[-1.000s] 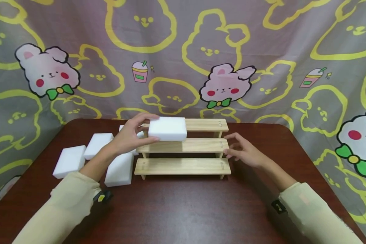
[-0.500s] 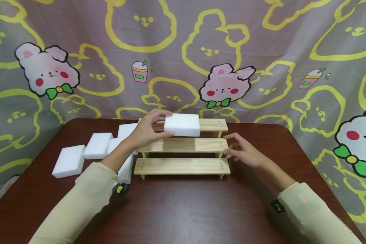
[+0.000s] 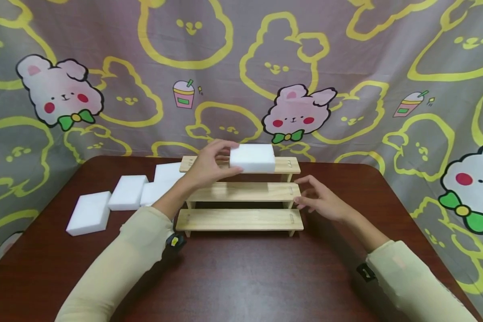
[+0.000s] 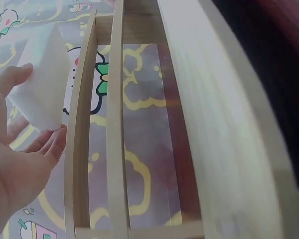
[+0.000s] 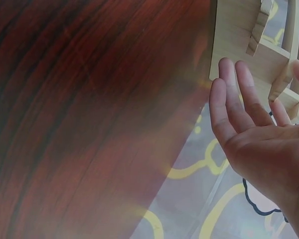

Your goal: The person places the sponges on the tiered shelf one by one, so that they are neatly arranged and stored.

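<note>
My left hand point(image 3: 209, 165) grips a white foam block point(image 3: 252, 156) by its left end, thumb in front and fingers behind. In the head view the block overlaps the top step of a three-step wooden display rack point(image 3: 239, 220). The left wrist view shows the same foam block point(image 4: 46, 79) between thumb and fingers, beside the rack's top board. At the rack's right end is my right hand point(image 3: 324, 200), its thumb right at the middle step's edge. Its fingers point(image 5: 228, 107) look extended and loosely spread in the right wrist view.
Several more white foam blocks point(image 3: 89, 213) lie on the dark red-brown table point(image 3: 241, 273) left of the rack, partly behind my left forearm. A grey patterned curtain point(image 3: 225, 53) hangs behind the table's far edge.
My left hand has carried the foam block to the right and farther back, from the rack's left part to over the top step. The right hand stays at the rack's right end.
</note>
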`<action>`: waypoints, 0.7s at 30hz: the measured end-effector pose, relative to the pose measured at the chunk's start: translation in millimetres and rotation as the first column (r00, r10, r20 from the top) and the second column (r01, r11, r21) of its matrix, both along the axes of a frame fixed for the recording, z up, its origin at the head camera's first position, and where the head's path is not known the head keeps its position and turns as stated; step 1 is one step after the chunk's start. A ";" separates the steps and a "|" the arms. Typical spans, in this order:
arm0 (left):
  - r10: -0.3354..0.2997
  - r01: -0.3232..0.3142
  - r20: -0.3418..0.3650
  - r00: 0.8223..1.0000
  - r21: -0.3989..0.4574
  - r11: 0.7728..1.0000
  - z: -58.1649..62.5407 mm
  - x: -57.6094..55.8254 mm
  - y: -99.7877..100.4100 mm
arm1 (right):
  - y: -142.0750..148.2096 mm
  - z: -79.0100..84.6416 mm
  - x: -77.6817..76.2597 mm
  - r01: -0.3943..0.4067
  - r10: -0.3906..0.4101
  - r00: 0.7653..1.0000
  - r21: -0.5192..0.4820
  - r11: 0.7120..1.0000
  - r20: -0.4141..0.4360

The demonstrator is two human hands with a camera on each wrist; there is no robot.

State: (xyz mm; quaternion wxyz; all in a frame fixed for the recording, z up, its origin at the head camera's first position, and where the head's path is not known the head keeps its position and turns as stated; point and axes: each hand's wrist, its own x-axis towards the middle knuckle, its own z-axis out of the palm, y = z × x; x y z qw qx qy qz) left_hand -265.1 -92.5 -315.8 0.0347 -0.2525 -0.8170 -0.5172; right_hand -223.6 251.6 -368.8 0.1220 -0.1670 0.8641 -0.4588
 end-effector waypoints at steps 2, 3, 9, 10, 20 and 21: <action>0.007 -0.007 0.003 1.000 -0.020 1.000 1.3 -2.0 5.3 | 0.0 0.0 -0.1 0.000 0.000 1.000 0.001 1.000 0.003; 0.010 -0.010 0.006 1.000 -0.030 1.000 1.6 -3.4 8.0 | 0.0 0.0 -0.2 -0.001 0.001 1.000 0.001 1.000 0.006; 0.003 -0.001 0.023 1.000 -0.060 0.998 2.3 -10.6 23.8 | 0.2 -0.7 -0.7 -0.001 0.001 1.000 0.004 1.000 0.015; -0.002 0.003 0.023 1.000 -0.060 0.998 2.0 -11.4 25.9 | 0.1 -0.8 -0.7 -0.002 0.002 1.000 0.004 1.000 0.016; -0.006 0.007 0.003 1.000 -0.106 0.994 -0.5 -19.2 36.9 | 0.3 -0.3 -0.7 0.004 -0.004 1.000 0.018 1.000 0.016; -0.008 0.008 0.002 1.000 -0.106 0.994 -0.4 -19.7 37.7 | 0.3 -0.1 -0.5 0.004 -0.004 1.000 0.019 1.000 0.015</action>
